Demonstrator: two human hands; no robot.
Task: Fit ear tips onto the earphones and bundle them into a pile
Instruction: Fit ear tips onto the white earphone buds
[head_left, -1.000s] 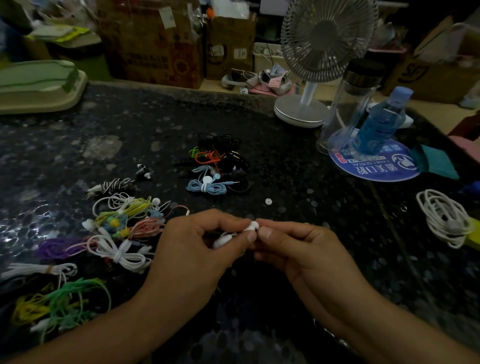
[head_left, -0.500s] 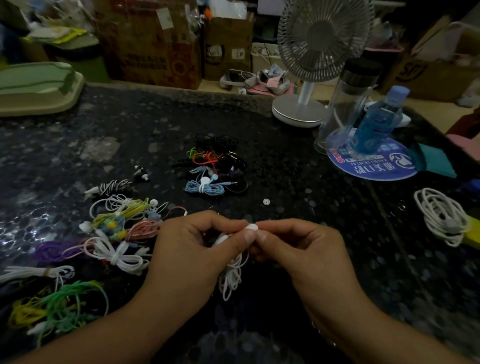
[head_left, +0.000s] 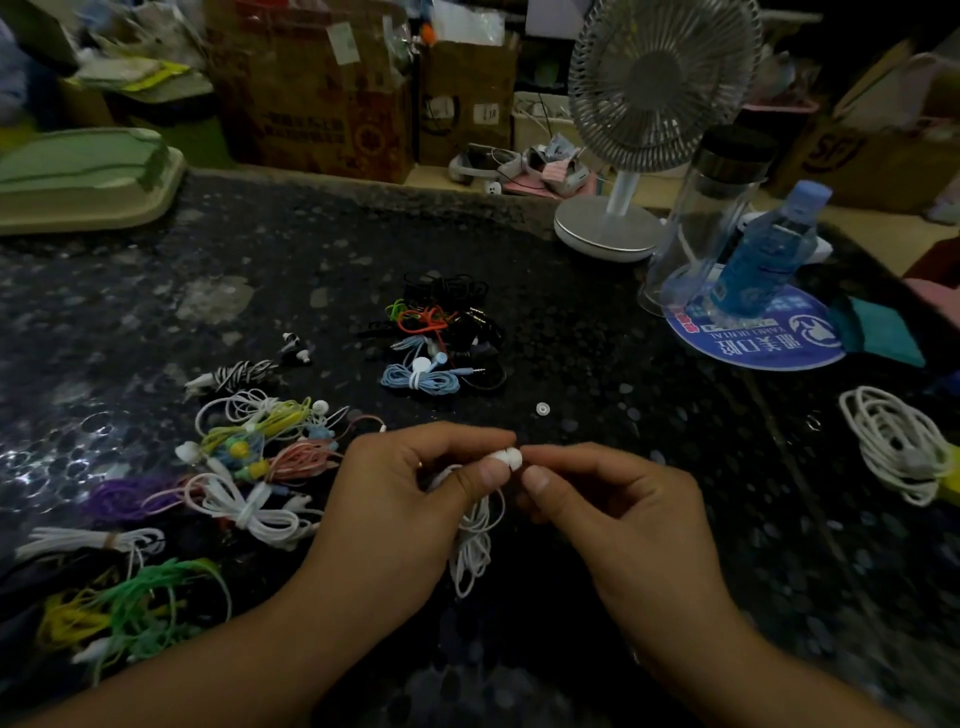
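Observation:
My left hand (head_left: 410, 488) pinches a white earphone (head_left: 505, 458) between thumb and forefinger, low in the middle of the view. Its white cable (head_left: 474, 545) hangs in loops below the hand. My right hand (head_left: 613, 509) has curled fingers and its fingertips meet the earbud's tip from the right. A loose white ear tip (head_left: 543, 409) lies on the dark table just beyond the hands. A pile of bundled earphones (head_left: 441, 338), black, orange and light blue, sits farther back. Loose coloured earphones (head_left: 254, 452) lie to the left.
A white fan (head_left: 618, 228), a clear flask (head_left: 711, 218) and a blue bottle (head_left: 763, 254) stand at the back right on a blue round mat (head_left: 753, 343). A coiled white cable (head_left: 893, 441) lies at the right. A green tray (head_left: 83, 182) sits at the back left.
Both hands lifted a little off the table with the earphone, and its cable now hangs out in loops below the left hand. The earbud stays pinched between the fingertips.

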